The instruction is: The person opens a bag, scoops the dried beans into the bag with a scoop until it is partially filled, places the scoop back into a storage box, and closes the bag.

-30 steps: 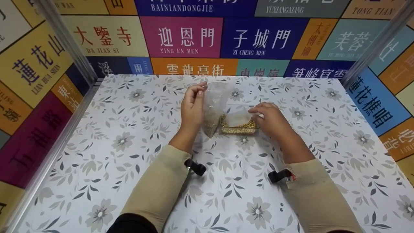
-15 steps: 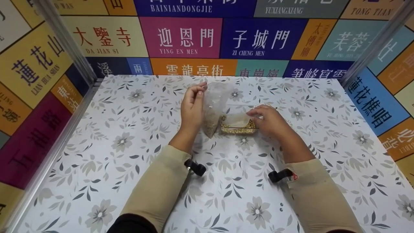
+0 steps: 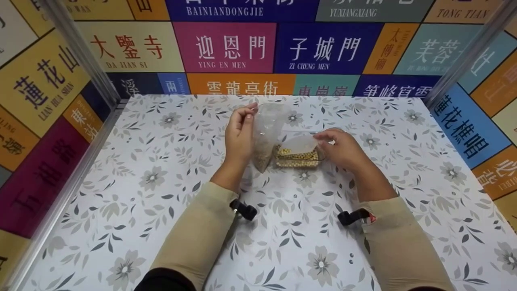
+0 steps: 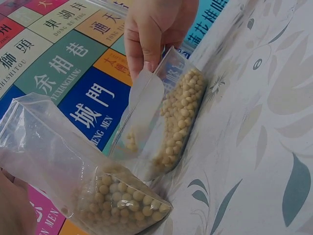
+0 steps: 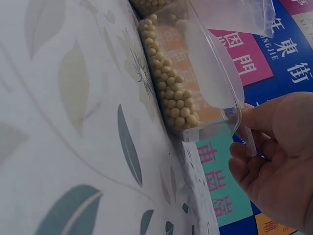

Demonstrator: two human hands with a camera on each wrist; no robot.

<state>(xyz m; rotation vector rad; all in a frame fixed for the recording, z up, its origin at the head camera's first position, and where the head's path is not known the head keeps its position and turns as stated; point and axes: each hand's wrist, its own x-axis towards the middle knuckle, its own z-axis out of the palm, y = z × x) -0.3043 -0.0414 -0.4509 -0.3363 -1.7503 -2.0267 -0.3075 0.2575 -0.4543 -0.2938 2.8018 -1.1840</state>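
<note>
My left hand (image 3: pixel 239 135) holds the mouth of a clear plastic bag (image 3: pixel 270 121), which stands on the table with soybeans (image 4: pixel 120 203) in its lower part. Close to its right is a clear rectangular plastic box (image 3: pixel 298 164), partly filled with soybeans (image 5: pixel 176 98). With thumb and fingers, my right hand (image 3: pixel 342 148) grips the short handle of a translucent plastic scoop (image 3: pixel 302 144). The scoop lies tilted in the mouth of the box, and a few soybeans (image 3: pixel 285 151) show at its left end. In the left wrist view only part of my left hand (image 4: pixel 17 205) appears.
A white tablecloth (image 3: pixel 291 242) with grey flowers and leaves covers the table. Panels with coloured lettering (image 3: pixel 230 46) stand behind it and along both sides. Black wrist cameras (image 3: pixel 244 210) sit on both sleeves.
The scoop dipped down among the soybeans, then came up and tilted, with a few soybeans now showing on it. My right hand shifted slightly right. The left hand and bag stayed nearly still.
</note>
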